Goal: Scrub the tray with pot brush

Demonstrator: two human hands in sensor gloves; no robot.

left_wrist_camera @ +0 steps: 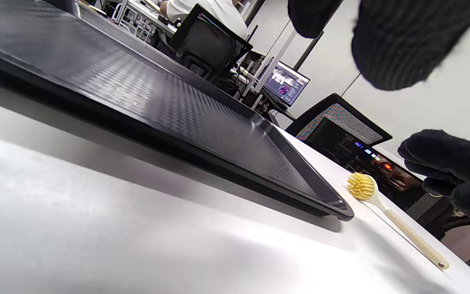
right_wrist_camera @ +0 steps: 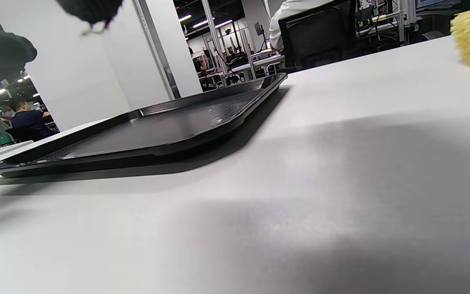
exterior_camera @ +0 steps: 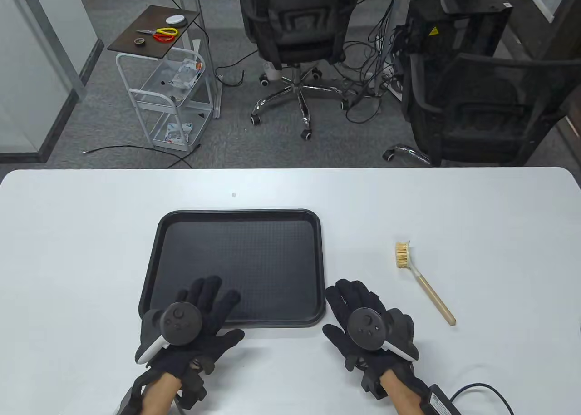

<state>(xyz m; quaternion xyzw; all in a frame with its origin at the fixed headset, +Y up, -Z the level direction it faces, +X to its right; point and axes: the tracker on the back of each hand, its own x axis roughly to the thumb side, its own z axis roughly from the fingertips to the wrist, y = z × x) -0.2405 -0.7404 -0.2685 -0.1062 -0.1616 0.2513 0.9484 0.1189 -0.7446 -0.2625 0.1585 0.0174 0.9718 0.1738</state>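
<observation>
Table view shows the black tray (exterior_camera: 236, 215) in the middle, the pot brush (exterior_camera: 422, 281) lying at its right, and the left hand (exterior_camera: 195, 317) and right hand (exterior_camera: 367, 324) spread flat, holding nothing, near the bottom.

No words or numbers can be read here.

A yellow warning sign (exterior_camera: 434, 31) sits on the black computer box (exterior_camera: 454, 29) on the floor behind the table, but the mark inside it is too small to make out. A small box on a cable (exterior_camera: 439, 402) by the right wrist has a white label (exterior_camera: 436, 403) with tiny print that cannot be read. In the left wrist view, a screen (left_wrist_camera: 286, 83) far away glows with pictures, and little lights (left_wrist_camera: 375, 157) shine on a dark machine, but no letters show clearly.
</observation>
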